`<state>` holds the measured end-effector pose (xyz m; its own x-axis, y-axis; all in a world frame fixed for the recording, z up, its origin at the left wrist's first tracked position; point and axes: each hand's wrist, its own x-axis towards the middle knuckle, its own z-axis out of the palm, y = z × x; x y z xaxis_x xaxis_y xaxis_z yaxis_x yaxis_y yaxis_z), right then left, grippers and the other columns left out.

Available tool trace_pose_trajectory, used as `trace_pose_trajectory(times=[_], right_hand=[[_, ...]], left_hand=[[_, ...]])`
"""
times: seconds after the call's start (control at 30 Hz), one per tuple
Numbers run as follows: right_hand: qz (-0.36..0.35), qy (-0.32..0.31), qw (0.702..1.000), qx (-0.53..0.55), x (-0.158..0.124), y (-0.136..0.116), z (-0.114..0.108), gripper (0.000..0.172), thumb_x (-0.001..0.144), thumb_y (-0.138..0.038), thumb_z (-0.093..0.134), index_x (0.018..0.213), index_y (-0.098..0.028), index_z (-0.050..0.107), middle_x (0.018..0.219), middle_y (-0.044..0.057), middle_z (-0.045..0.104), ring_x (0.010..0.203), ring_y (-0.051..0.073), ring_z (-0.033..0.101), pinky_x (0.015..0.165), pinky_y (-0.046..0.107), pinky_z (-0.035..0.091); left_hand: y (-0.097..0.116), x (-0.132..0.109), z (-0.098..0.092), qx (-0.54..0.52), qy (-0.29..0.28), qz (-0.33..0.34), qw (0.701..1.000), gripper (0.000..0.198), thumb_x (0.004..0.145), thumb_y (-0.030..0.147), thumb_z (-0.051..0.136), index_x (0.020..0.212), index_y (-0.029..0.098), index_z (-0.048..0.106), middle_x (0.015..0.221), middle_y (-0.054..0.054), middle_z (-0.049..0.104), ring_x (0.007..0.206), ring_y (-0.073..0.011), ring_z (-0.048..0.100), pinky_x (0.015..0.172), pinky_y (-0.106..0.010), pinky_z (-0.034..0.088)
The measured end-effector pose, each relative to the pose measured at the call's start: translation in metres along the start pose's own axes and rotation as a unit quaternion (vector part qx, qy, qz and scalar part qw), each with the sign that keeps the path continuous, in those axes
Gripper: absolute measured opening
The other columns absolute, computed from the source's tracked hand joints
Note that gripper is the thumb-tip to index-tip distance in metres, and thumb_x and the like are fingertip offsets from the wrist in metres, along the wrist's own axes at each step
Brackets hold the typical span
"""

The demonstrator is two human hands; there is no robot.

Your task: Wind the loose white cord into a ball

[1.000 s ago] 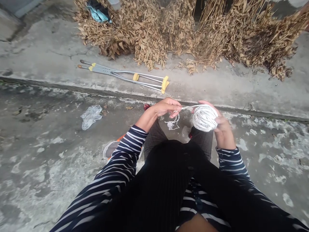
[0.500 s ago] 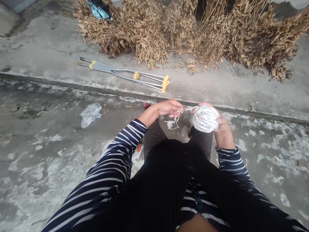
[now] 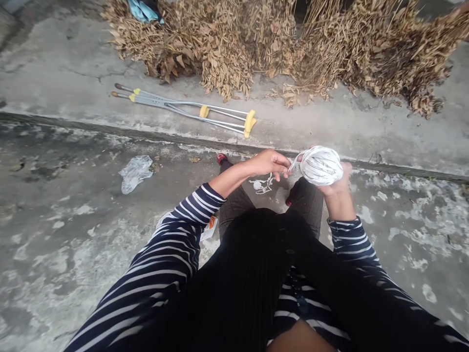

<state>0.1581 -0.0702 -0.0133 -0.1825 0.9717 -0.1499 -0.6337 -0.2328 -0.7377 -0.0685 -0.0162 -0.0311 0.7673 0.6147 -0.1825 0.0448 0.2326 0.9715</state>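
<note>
A white ball of cord (image 3: pixel 321 166) with thin dark streaks rests in my right hand (image 3: pixel 339 188), whose fingers are partly hidden behind it. A short strand of the same cord (image 3: pixel 295 161) runs from the ball's left side to my left hand (image 3: pixel 271 164). The thumb and fingers of that hand are pinched on the strand. Below it, a loose tangle of white cord (image 3: pixel 262 186) shows between my legs, near the ground.
On the raised concrete ledge lie metal crutches (image 3: pixel 183 108) with yellow pads. Dried leafy plants (image 3: pixel 227 49) are heaped behind them, with a blue cloth (image 3: pixel 144 11) on top. A clear plastic bag (image 3: pixel 135 173) lies on the ground at left. My red shoe (image 3: pixel 221 158) is by the ledge.
My left hand has shifted right, closer to the ball, so the strand between them is shorter. The ball has risen slightly and moved right in my right hand.
</note>
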Motion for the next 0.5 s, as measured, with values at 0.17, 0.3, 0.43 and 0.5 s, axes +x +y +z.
trace_pose_trajectory(times=[0.17,0.3,0.43,0.5], right_hand=[[-0.007,-0.013,0.999,0.031,0.0,-0.003,0.002,0.059,0.058,-0.041,0.078,0.114,-0.025,0.068,0.094,0.009,0.08,0.091,0.033,0.077,0.08,0.05,0.066],[0.001,-0.033,0.997,0.071,-0.001,-0.007,0.0,0.064,0.06,-0.037,0.077,0.122,-0.027,0.065,0.104,0.009,0.081,0.111,0.038,0.076,0.092,0.056,0.064],[-0.009,-0.023,1.0,0.008,-0.003,-0.012,0.001,0.065,0.053,-0.041,0.083,0.115,-0.026,0.068,0.105,0.011,0.081,0.121,0.042,0.072,0.095,0.058,0.063],[-0.012,-0.012,0.999,-0.028,-0.005,-0.013,0.001,0.065,0.05,-0.045,0.084,0.111,-0.025,0.069,0.103,0.012,0.081,0.123,0.043,0.07,0.094,0.059,0.063]], left_hand=[[0.0,0.001,0.007,-0.018,0.021,0.032,0.999,0.006,0.088,0.012,0.075,0.083,0.009,0.075,0.082,-0.007,0.078,0.07,-0.0111,0.071,0.075,-0.028,0.059],[0.001,-0.007,0.014,-0.016,0.035,0.069,0.997,0.016,0.091,0.023,0.076,0.081,0.01,0.076,0.076,-0.005,0.075,0.066,-0.0096,0.068,0.072,-0.025,0.056],[0.005,-0.015,0.016,-0.024,0.041,0.06,0.997,0.03,0.084,0.037,0.085,0.078,0.01,0.073,0.069,-0.003,0.072,0.056,-0.0085,0.063,0.06,-0.022,0.051],[0.007,-0.017,0.01,-0.05,0.019,0.032,0.998,0.04,0.083,0.048,0.086,0.079,0.011,0.071,0.068,-0.004,0.072,0.054,-0.0099,0.063,0.055,-0.022,0.05]])
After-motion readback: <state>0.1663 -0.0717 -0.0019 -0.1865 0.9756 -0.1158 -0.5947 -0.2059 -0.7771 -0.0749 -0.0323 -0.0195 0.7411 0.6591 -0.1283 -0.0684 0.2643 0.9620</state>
